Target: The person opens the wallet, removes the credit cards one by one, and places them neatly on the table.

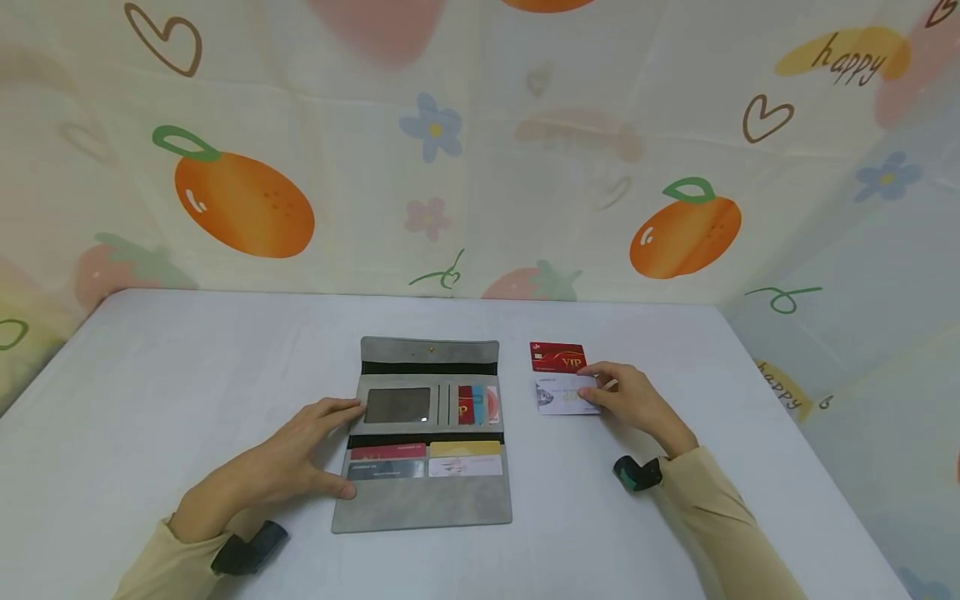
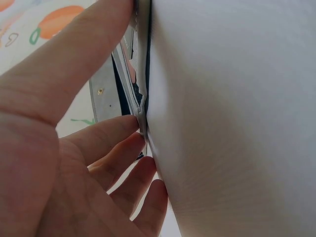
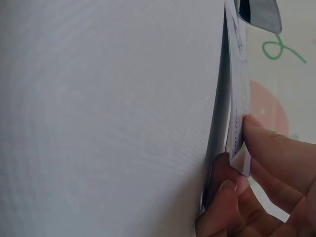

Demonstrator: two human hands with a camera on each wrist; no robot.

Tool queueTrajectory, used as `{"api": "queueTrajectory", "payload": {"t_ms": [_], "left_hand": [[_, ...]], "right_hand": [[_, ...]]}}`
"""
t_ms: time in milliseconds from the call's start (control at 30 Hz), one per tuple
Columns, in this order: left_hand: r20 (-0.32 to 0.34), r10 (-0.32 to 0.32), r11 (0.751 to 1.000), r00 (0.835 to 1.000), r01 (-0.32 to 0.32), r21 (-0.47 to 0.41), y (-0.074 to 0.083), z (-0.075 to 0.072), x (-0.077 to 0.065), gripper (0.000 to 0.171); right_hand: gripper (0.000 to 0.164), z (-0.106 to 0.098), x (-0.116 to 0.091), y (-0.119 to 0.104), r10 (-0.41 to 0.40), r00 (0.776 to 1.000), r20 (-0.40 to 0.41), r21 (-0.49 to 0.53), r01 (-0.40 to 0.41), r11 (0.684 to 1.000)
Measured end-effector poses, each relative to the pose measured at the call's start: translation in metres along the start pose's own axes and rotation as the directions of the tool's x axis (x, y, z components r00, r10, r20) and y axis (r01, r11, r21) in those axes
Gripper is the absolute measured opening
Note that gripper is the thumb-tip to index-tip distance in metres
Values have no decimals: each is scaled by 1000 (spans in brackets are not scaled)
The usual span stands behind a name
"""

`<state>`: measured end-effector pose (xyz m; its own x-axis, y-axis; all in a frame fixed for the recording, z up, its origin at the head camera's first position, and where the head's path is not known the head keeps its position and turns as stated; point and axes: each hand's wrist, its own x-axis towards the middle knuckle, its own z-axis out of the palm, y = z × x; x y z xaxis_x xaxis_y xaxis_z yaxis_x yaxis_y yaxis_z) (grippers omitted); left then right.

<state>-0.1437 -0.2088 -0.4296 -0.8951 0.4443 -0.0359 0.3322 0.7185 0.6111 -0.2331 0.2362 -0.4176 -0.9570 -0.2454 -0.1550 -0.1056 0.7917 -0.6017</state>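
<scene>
A grey wallet (image 1: 420,504) lies unfolded on the table, several cards in its slots. My left hand (image 1: 300,454) rests at its left edge, fingers spread and thumb touching the lower panel. In the left wrist view the fingertips (image 2: 144,168) of that hand meet the wallet's edge. To the right of the wallet, my right hand (image 1: 630,400) pinches a white printed card (image 1: 557,395) by its right end. Thumb on one face and fingers behind, the right wrist view shows the white card (image 3: 239,98) lifted at this end. Just beyond it is a red VIP card (image 1: 551,357).
The white table (image 1: 570,517) runs back to a curtain (image 1: 480,192) printed with fruit and hearts. Clear and dark pockets line the wallet's middle panel, and its top flap (image 1: 397,348) lies toward the curtain. A black camera is strapped at each wrist.
</scene>
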Motion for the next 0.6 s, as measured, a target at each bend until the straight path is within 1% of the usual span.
{"api": "queueTrajectory", "payload": {"t_ms": [133, 333, 600], "left_hand": [[5, -6, 1000, 1000, 6, -2, 0, 0, 0, 102], [-1, 1, 1000, 1000, -1, -7, 0, 0, -1, 101], [6, -1, 1000, 1000, 1, -12, 0, -1, 0, 101]], "right_hand": [[37, 0, 1, -1, 7, 1000, 2, -12, -7, 1000], [36, 0, 1, -2, 2, 1000, 2, -33, -2, 999], [37, -1, 1, -3, 27, 1000, 1, -45, -27, 999]]}}
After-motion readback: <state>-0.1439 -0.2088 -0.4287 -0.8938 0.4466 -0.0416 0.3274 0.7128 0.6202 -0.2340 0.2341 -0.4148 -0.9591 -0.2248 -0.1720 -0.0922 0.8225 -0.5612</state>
